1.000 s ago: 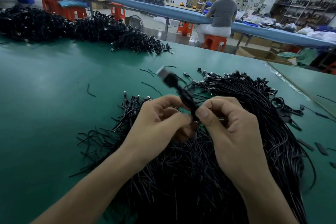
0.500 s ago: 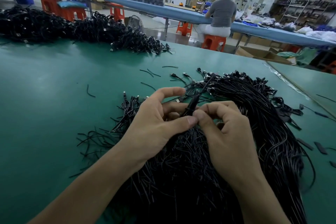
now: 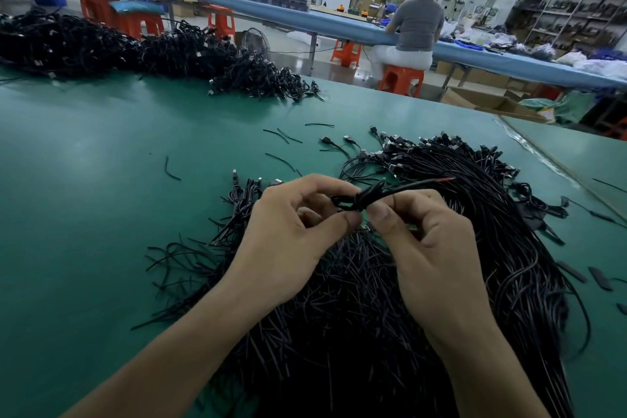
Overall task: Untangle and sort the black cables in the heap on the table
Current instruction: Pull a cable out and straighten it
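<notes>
judging by the large heap (image 3: 373, 316) lying at the desk's (image 3: 101, 197) near edge, little appears sorted; one cable (image 3: 359, 198) is pinched just above it by the left hand (image 3: 288, 241) and the right hand (image 3: 431, 248).

A wide green bench (image 3: 101, 197) carries a big heap of black cables (image 3: 339, 332) at its near edge, spreading toward the right edge with plug ends at its far side. A second heap (image 3: 135, 47), long and black, runs along the far left edge. Short loose strands (image 3: 281, 136) lie mid-bench, and small flat black pieces (image 3: 599, 278) sit near the right edge.
</notes>
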`<action>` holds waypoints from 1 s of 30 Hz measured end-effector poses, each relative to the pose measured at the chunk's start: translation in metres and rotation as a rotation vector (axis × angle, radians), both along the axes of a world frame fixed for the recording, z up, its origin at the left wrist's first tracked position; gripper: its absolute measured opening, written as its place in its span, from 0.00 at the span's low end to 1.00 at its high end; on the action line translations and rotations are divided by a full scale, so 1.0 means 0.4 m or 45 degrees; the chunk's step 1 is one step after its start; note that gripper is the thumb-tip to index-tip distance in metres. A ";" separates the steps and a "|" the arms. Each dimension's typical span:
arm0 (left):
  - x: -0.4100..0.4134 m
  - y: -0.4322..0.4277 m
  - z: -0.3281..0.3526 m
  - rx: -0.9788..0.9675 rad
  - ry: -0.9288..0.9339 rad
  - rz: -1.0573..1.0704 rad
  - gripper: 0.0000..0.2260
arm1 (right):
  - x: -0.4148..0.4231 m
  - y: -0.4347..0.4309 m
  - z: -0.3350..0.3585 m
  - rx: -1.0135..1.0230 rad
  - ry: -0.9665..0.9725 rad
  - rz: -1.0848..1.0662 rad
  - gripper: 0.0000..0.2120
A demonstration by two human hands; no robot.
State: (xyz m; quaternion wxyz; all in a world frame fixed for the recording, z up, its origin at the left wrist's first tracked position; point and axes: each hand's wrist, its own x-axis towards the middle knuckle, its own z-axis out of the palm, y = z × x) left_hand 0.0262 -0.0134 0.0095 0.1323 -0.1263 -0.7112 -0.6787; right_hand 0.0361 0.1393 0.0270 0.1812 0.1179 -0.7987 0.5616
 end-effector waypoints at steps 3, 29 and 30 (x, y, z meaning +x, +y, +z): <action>0.007 0.003 0.011 0.114 -0.039 -0.098 0.13 | -0.001 0.004 0.000 -0.010 -0.032 0.057 0.06; 0.015 0.013 0.001 -0.014 0.069 0.006 0.12 | 0.012 -0.002 0.015 -0.035 0.075 -0.055 0.05; 0.017 0.014 0.003 0.000 0.053 0.003 0.13 | 0.014 -0.003 0.018 -0.039 0.091 -0.051 0.05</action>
